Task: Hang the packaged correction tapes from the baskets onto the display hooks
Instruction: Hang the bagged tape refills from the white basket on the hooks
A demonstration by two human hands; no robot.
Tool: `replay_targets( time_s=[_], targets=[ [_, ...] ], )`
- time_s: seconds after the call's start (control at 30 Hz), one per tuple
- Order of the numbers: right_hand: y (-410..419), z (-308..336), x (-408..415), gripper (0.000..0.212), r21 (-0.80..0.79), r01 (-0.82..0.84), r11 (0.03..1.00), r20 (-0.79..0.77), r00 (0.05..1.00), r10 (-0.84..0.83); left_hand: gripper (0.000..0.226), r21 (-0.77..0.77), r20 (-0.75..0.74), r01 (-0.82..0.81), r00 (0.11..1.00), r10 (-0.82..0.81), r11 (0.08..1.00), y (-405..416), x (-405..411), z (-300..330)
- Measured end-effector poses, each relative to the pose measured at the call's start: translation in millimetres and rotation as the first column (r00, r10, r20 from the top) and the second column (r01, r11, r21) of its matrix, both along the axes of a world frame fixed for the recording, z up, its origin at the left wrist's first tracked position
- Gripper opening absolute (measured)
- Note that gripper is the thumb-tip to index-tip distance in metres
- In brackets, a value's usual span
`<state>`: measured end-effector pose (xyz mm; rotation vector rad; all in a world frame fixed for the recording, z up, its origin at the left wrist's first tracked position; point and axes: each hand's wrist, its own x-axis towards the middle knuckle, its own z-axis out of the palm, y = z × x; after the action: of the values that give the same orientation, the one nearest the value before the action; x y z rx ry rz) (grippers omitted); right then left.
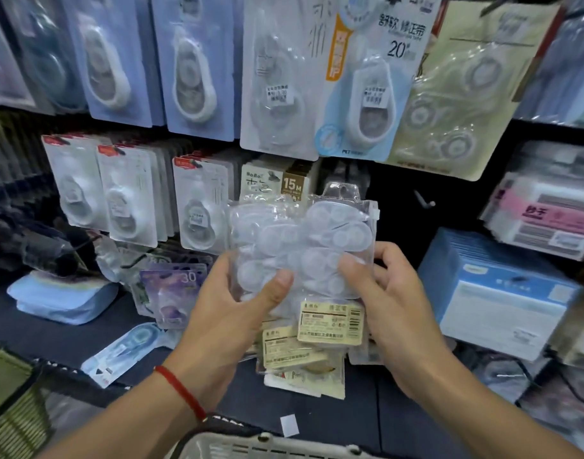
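Head view: my left hand (240, 303) and right hand (380, 293) pinch a stack of clear tape packs (300, 256) just below the empty hook (424, 202). The slippery packs could fan out and drop.

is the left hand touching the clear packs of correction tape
Touching. The head view shows the left hand gripping the clear packs, its thumb pressed across their front; the right hand holds their other side.
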<state>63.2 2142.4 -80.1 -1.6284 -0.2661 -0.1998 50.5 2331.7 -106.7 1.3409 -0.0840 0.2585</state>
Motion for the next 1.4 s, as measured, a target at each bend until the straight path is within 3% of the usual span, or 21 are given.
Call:
replay_targets(
  time_s=[0.23, 0.57, 0.63, 0.7, 0.73, 0.8, 0.83, 0.87, 0.97, 1.07, 1.17, 1.23, 1.4],
  targets=[
    [-17.6, 14.8, 16.9, 0.016, 0.033, 0.081, 0.996, -0.064, 0.995, -0.079, 0.055, 0.124, 0.119, -0.274, 0.958, 0.260, 0.954, 20.6, 1.3, 9.7],
    [-16.4, 21.8, 16.2, 0.026, 0.114, 0.007, 0.993, -0.147, 0.989, 0.010, 0.051, 0.142, 0.126, -0.323, 0.944, 0.306, 0.936, 21.7, -0.9, 9.1],
    [-16.4, 17.7, 20.2, 0.028, 0.036, 0.040, 0.999, -0.143, 0.989, -0.034, 0.050, 0.149, 0.136, -0.336, 0.938, 0.317, 0.930, 21.9, -0.3, 9.6],
    [-18.1, 13.2, 24.9, 0.032, -0.161, 0.103, 0.982, -0.091, 0.989, -0.119, 0.051, 0.150, 0.134, -0.346, 0.935, 0.327, 0.926, 21.9, -0.3, 10.3],
    [-20.4, 10.9, 26.9, 0.038, -0.329, 0.163, 0.930, -0.028, 0.983, -0.182, 0.051, 0.147, 0.130, -0.344, 0.936, 0.326, 0.928, 21.7, -0.8, 10.3],
    [-22.4, 6.3, 28.2, 0.051, -0.619, 0.332, 0.712, 0.190, 0.943, -0.274, 0.054, 0.136, 0.122, -0.328, 0.942, 0.313, 0.935, 20.6, -1.8, 9.5],
    [-21.2, 5.0, 26.1, 0.052, -0.662, 0.385, 0.643, 0.293, 0.923, -0.251, 0.057, 0.127, 0.114, -0.316, 0.946, 0.303, 0.940, 19.0, -2.4, 8.9],
    [-18.6, 4.1, 22.5, 0.047, -0.664, 0.386, 0.640, 0.343, 0.918, -0.197, 0.059, 0.119, 0.103, -0.301, 0.952, 0.290, 0.946, 17.2, -2.8, 8.4],
    [-3.6, 0.4, 6.2, 0.039, -0.609, 0.114, 0.785, 0.195, 0.981, 0.009, 0.063, 0.079, 0.073, -0.218, 0.974, 0.213, 0.973, 12.2, -3.0, 4.5],
    [8.8, -7.3, -6.0, 0.039, -0.496, -0.091, 0.863, 0.037, 0.991, 0.126, 0.063, 0.057, 0.042, -0.122, 0.992, 0.120, 0.991, 6.3, -1.4, -1.2],
    [13.2, -8.9, -7.7, 0.021, -0.338, -0.122, 0.933, -0.030, 0.992, 0.119, 0.073, 0.007, 0.016, -0.098, 0.995, 0.098, 0.995, 3.1, 1.0, -4.8],
    [14.0, -6.6, -8.8, 0.022, -0.230, -0.145, 0.962, -0.066, 0.989, 0.133, 0.080, 0.009, -0.001, -0.107, 0.994, 0.107, 0.994, 3.1, 1.9, -4.7],
    [11.4, -6.5, -7.8, 0.024, -0.030, -0.022, 0.999, -0.072, 0.997, 0.020, 0.054, 0.023, -0.019, -0.135, 0.991, 0.135, 0.991, 5.8, 2.4, -6.2]
  ],
)
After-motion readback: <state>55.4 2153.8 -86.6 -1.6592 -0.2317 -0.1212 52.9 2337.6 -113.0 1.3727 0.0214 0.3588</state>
